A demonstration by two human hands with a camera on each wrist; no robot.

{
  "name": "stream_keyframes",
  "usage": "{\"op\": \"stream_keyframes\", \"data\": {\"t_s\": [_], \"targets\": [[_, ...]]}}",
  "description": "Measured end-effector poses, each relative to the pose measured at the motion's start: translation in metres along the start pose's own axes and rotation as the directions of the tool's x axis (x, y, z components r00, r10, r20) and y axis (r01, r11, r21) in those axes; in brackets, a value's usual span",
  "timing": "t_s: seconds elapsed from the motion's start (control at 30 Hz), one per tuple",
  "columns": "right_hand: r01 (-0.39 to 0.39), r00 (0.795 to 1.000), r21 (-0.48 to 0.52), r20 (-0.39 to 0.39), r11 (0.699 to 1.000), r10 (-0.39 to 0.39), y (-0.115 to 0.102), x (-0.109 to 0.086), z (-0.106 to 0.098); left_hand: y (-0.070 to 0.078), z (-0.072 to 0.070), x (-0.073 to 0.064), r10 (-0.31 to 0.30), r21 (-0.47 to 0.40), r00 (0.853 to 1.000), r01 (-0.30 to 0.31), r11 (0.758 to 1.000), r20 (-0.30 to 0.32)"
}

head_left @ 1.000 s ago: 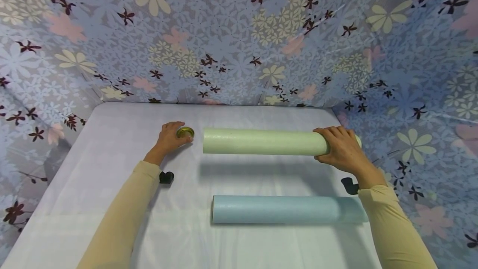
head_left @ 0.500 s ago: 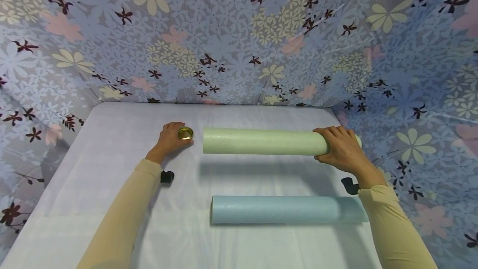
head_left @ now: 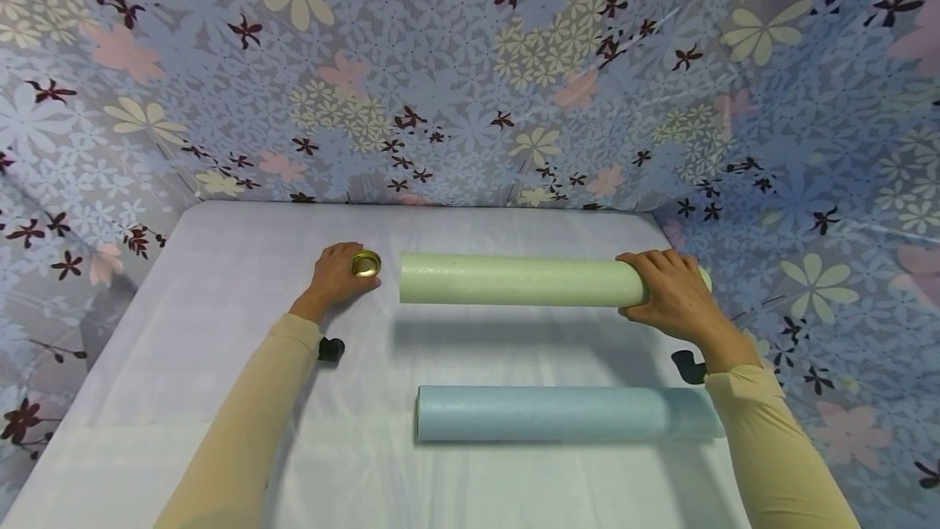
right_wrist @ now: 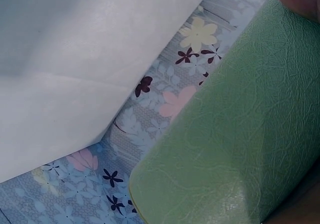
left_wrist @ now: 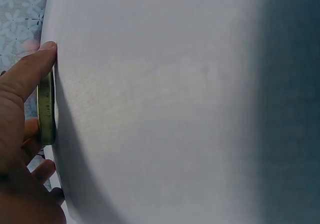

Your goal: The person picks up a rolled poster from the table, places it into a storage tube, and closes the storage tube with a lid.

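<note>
In the head view, my left hand [head_left: 337, 274] holds a small round gold ring-shaped thing [head_left: 354, 264] between thumb and fingers; whether it is a tape roll or a lid I cannot tell. The left wrist view shows the thing's narrow gold-green edge [left_wrist: 46, 109], close over the white surface. On the right, my right hand [head_left: 668, 292] grips a pale green roll [head_left: 514, 279] near its right end. The roll lies level, raised above the table with its shadow beneath. Its creased surface [right_wrist: 235, 119] fills much of the right wrist view. A light blue roll [head_left: 565, 413] lies nearer me.
The table [head_left: 242, 268] has a white cover. Flower-patterned cloth [head_left: 470, 104] hangs behind it and along both sides. Black wrist-worn pieces [head_left: 331, 350] show beside each forearm.
The gold ring-shaped thing has tilted a little in my left hand, so more of its inside shows. My left hand has shifted very slightly; the right hand and green roll stay in place.
</note>
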State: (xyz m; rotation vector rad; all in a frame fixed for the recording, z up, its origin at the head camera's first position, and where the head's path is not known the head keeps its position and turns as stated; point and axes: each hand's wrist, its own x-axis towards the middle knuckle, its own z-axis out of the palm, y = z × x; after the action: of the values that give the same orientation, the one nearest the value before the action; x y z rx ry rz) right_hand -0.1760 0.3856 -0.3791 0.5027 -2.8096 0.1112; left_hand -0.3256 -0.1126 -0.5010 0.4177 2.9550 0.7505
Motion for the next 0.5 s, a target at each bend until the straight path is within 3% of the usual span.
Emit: {"op": "stream_keyframes", "data": {"t_s": [0.27,0.5], "targets": [[-0.015,1.0,0.0,0.013,1.0,0.015,0.0,-0.002,0.0,-0.004,0.003,0.0,0.003,-0.043,1.0,-0.003,0.999,-0.008],[-0.01,1.0,-0.004,0.013,1.0,0.01,0.001,-0.002,0.001,-0.012,0.008,0.002,0.05,-0.095,0.997,-0.056,0.994,-0.059]]}}
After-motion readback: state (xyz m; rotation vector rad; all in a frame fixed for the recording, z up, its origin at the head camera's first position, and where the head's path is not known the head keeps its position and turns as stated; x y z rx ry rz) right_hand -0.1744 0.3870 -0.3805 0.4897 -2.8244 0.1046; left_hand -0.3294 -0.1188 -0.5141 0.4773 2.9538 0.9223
